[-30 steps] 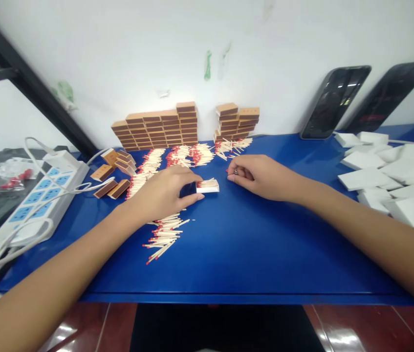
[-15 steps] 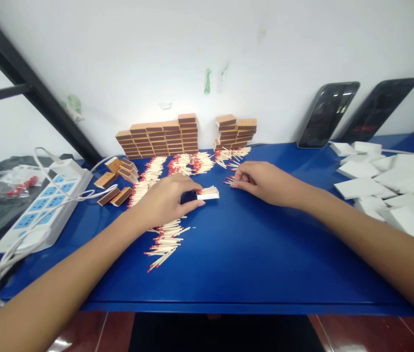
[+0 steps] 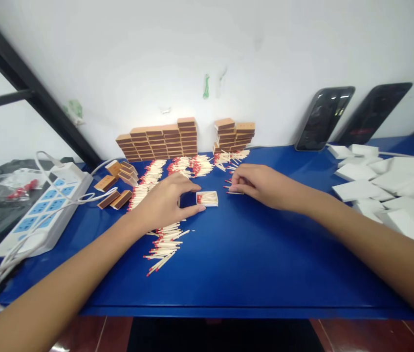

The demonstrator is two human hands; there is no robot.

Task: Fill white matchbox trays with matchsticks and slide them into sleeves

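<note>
Blue tabletop (image 3: 228, 259) here, with a match-filled tray (image 3: 209, 206) flat on it, left hand (image 3: 164, 200) at its 9 o'clock, thumb and finger spread, right hand (image 3: 265, 185) at 3, curled by loose matches (image 3: 228, 181), can't tell if pinching any.

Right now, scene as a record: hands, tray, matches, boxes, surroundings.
left: left hand, fingers spread at one end of matchbox tray; contact unclear
right: right hand, fingers at loose matches by the tray; grip unclear
tray: open side up, matches inside
matchboxes: stacked matchboxes, two groups by wall; loose ones near power strip
far right: white box-like pieces, heaped; two phones leaning behind
</note>
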